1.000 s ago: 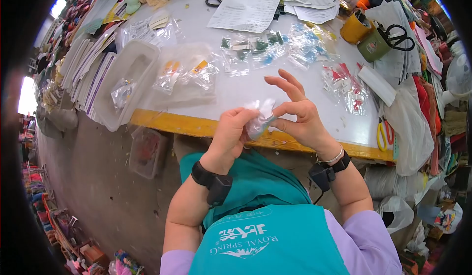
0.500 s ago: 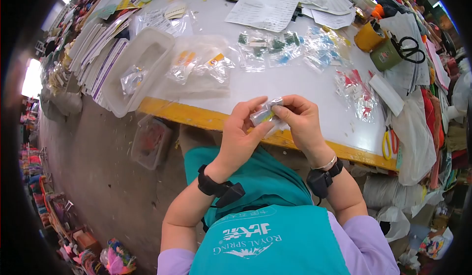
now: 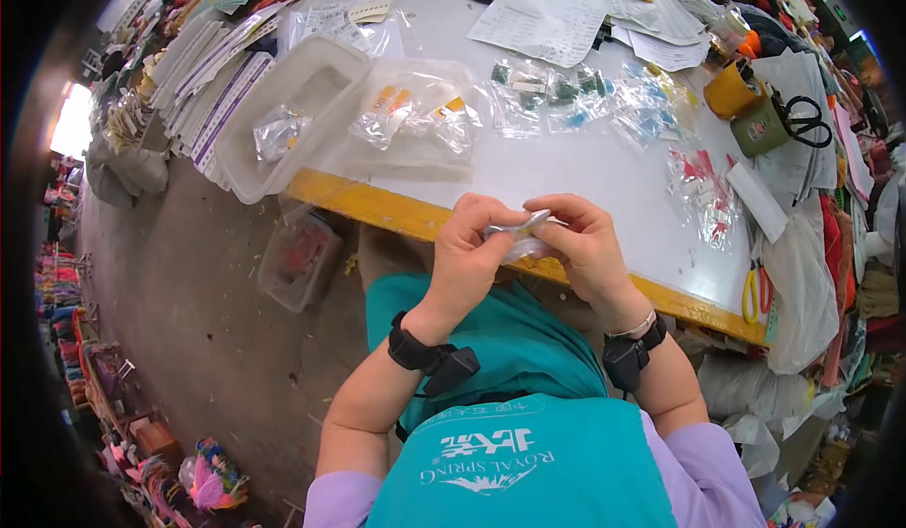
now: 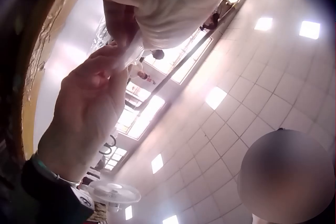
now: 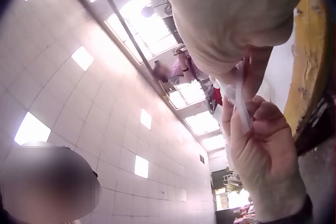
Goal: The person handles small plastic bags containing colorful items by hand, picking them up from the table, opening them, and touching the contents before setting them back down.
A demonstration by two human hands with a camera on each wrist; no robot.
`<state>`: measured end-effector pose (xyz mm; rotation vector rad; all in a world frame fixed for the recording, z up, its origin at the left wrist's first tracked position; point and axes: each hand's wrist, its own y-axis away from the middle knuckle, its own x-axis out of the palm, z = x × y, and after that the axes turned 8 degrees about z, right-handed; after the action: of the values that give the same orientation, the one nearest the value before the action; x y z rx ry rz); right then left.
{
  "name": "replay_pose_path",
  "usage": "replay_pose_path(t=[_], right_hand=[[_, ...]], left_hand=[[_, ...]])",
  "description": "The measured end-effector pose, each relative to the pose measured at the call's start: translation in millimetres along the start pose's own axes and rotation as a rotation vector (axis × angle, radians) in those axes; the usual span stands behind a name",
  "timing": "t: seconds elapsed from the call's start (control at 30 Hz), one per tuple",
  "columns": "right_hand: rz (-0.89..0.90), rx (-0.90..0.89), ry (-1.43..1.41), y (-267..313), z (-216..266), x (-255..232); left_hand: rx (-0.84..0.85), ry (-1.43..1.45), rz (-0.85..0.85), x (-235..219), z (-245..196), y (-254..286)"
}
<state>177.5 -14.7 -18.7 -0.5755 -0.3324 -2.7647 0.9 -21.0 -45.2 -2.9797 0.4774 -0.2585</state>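
Both hands, left hand (image 3: 469, 250) and right hand (image 3: 587, 245), are pinched on one small clear bag (image 3: 522, 233) at the table's (image 3: 604, 174) near edge; sealing appears underway, with many bags apparently finished.

A clear, glossy plastic bag (image 3: 517, 236) is crinkling and catching light — over a smooth white tabletop (image 3: 585, 174) edged in worn yellow paint.

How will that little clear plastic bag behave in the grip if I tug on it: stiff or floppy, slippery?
Probably floppy: the small clear bag creases and sags between the left hand and right hand, which pinch it together. Likely slippery, since its film looks glossy. Probably light too: fingertips alone carry it above the table's yellow edge.
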Motion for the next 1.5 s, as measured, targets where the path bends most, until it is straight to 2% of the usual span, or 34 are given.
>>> replay_pose_path(t=[0.07,0.17,0.27,0.37,0.47,0.5,0.6,0.7,0.8,0.9,1.0,1.1,1.2,1.3,1.4,1.5], right_hand=[[0.023,0.045,-0.056,-0.9,-3.7,-1.9],[-0.040,0.086,-0.139,-1.2,-10.8,-0.2],[-0.071,0.107,-0.306,-0.4,-10.1,1.5],[-0.044,0.174,-0.488,1.7,-15.1,2.4],[0.021,0.215,-0.644,6.7,-28.5,5.0],[0.026,0.209,-0.600,7.8,-26.6,10.8],[0.082,0.195,-0.275,8.0,1.3,25.1],[0.129,-0.002,0.120,4.6,-14.9,19.8],[0.062,-0.145,0.474,0.8,-12.7,27.1],[0.010,-0.166,0.507,-2.6,-13.2,31.5],[-0.005,-0.077,0.486,-3.3,-9.8,33.2],[-0.009,-0.184,0.405,-4.8,-21.0,28.0],[-0.088,-0.168,0.263,-6.6,-27.2,22.7],[-0.115,-0.127,0.222,-7.8,-24.5,12.7],[-0.105,-0.113,0.156,-5.2,-22.7,8.3],[-0.122,-0.081,0.092,-1.9,-20.3,6.4]], left_hand=[[0.018,-0.090,0.001,-1.6,-9.3,-0.8],[0.002,-0.072,0.060,-10.6,-10.1,-0.3],[0.126,-0.199,0.113,-5.1,-34.1,5.2],[0.312,-0.435,0.138,-7.0,-35.0,6.2],[0.350,-0.560,0.155,-24.6,-16.9,9.6],[0.353,-0.562,0.112,-24.0,-16.3,9.0],[0.072,-0.247,0.065,-24.2,-19.4,14.6],[0.064,-0.198,0.063,-27.3,-13.6,13.8],[-0.021,-0.223,0.010,-24.4,-16.4,13.3],[0.032,-0.345,-0.002,-25.5,-19.8,12.4],[0.040,-0.058,-0.065,-22.9,-10.8,11.5],[0.026,-0.157,0.050,-32.5,-16.7,7.3],[0.121,-0.489,0.134,-56.5,-35.3,-18.8],[0.425,-1.144,0.054,-89.9,-45.3,-61.9],[0.479,-1.449,0.179,-104.7,-45.0,-94.3],[0.523,-1.601,0.291,-105.7,-41.9,-110.1]])
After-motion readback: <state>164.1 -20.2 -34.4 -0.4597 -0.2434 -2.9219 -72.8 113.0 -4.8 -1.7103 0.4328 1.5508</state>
